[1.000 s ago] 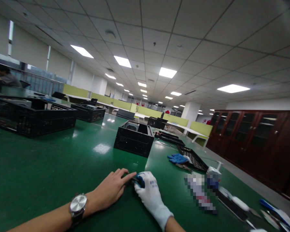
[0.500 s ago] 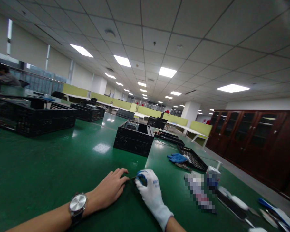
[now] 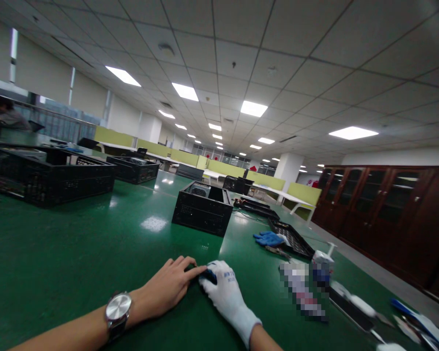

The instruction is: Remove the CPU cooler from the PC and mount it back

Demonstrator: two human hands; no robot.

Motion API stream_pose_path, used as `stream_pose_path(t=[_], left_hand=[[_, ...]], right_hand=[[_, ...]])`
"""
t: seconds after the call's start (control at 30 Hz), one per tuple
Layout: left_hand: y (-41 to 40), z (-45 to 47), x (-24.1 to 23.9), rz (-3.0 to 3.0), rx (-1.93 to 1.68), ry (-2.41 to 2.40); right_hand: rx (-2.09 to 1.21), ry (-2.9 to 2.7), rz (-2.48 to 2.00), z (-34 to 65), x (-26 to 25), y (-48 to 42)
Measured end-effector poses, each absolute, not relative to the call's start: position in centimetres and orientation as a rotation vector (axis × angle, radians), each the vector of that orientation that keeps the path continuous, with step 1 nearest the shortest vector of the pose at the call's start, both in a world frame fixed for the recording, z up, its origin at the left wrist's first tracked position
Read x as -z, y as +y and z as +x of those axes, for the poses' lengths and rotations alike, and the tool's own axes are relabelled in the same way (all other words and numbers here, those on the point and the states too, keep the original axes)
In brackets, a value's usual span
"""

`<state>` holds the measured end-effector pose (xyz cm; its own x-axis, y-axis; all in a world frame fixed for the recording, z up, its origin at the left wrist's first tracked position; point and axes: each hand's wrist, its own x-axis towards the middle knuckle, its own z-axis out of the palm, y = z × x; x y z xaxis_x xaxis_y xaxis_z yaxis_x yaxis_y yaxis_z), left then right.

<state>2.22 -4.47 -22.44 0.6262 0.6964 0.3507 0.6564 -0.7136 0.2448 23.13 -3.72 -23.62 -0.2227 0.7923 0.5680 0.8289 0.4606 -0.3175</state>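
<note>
My left hand point(image 3: 170, 282) is bare, with a wristwatch point(image 3: 118, 307) on the wrist. It hovers low over or rests on the green table point(image 3: 76, 248); I cannot tell which. Its index finger stretches out to the fingertips of my right hand point(image 3: 221, 290) and seems to touch them. A white work glove with blue on the finger side covers the right hand. Those gloved fingers are curled together in a pinch. Whatever small thing lies between them is hidden by the fingers. Beyond both hands stands an open black computer case point(image 3: 203, 209).
More black computer cases point(image 3: 58, 183) stand at the left. On the right lie a blue glove point(image 3: 269, 239), a black case panel point(image 3: 292, 239), a pixelated item point(image 3: 303, 292), a white container point(image 3: 322, 265) and several tools point(image 3: 424, 321). A person point(image 3: 5, 114) sits at far left.
My left index finger has moved right, onto the gloved fingertips. The right hand has turned slightly and shifted left. A small dark thing seen between the hands earlier is now covered.
</note>
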Motion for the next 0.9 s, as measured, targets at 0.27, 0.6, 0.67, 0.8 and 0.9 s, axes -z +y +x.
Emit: stream_pose_path(t=[0.27,0.6,0.67,0.8,0.9], left_hand=[[-3.9,2.1,23.0,2.696,-0.718,1.193],[-4.2,2.2,22.7,2.759,-0.677,1.090],[-4.2,2.2,22.7,2.751,-0.686,1.084],[-4.2,2.2,22.5,2.709,-0.717,1.101],[-4.2,2.2,22.4,2.684,-0.729,1.121]], right_hand=[[0.155,-1.883,-1.262,23.3,23.0,-4.1],[0.124,-2.007,-1.263,23.2,24.1,-3.5],[0.124,-1.994,-1.251,23.3,24.0,-3.6],[0.132,-1.954,-1.236,23.5,23.7,-3.8],[0.114,-1.958,-1.244,23.6,23.8,-3.8]])
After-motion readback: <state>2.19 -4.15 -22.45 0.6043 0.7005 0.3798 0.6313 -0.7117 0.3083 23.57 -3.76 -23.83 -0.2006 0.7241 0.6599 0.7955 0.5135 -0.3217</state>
